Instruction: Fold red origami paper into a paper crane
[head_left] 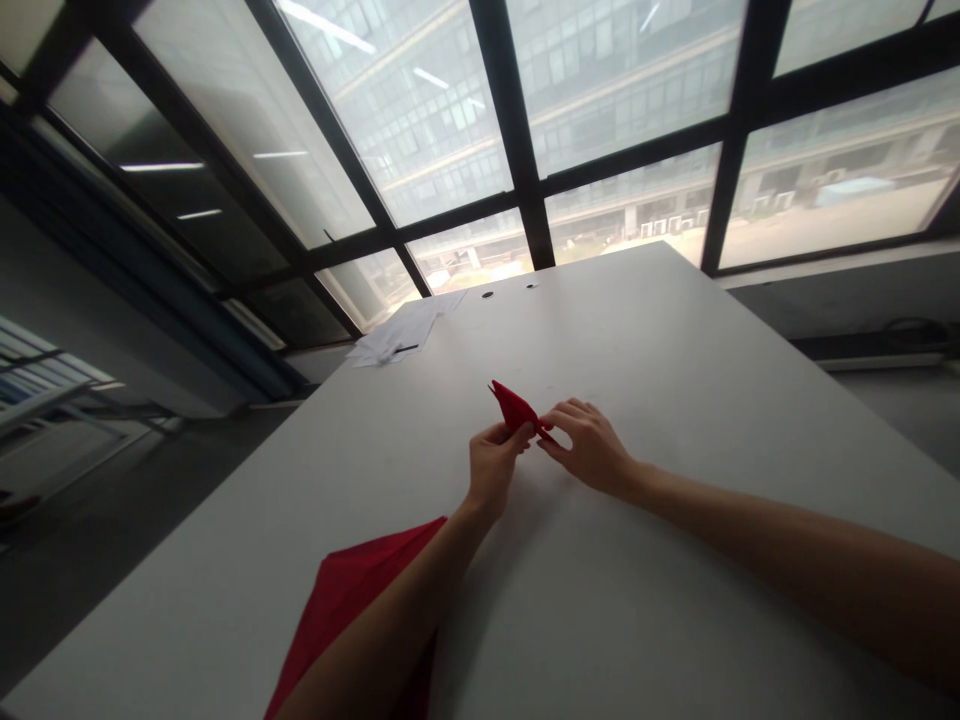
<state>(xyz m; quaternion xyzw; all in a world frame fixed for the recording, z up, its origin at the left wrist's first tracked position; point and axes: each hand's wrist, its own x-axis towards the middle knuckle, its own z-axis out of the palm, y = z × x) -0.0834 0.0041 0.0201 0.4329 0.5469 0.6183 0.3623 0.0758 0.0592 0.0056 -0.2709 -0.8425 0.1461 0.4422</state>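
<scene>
A small piece of folded red paper (513, 406), pointed at its upper left end, is held above the white table (600, 340). My left hand (496, 458) pinches its middle between thumb and fingers. On the other side, my right hand (586, 440) has its thumb and forefinger at a thin strip of the same paper, with the fingers curled close around it. Under my left forearm lies a larger red sheet (352, 580), partly hidden by the arm.
White papers (401, 330) with a dark pen (406, 348) on them lie at the table's far left edge. Two small round holes (487, 294) mark the far end. Large windows with dark frames (534, 200) stand behind the table.
</scene>
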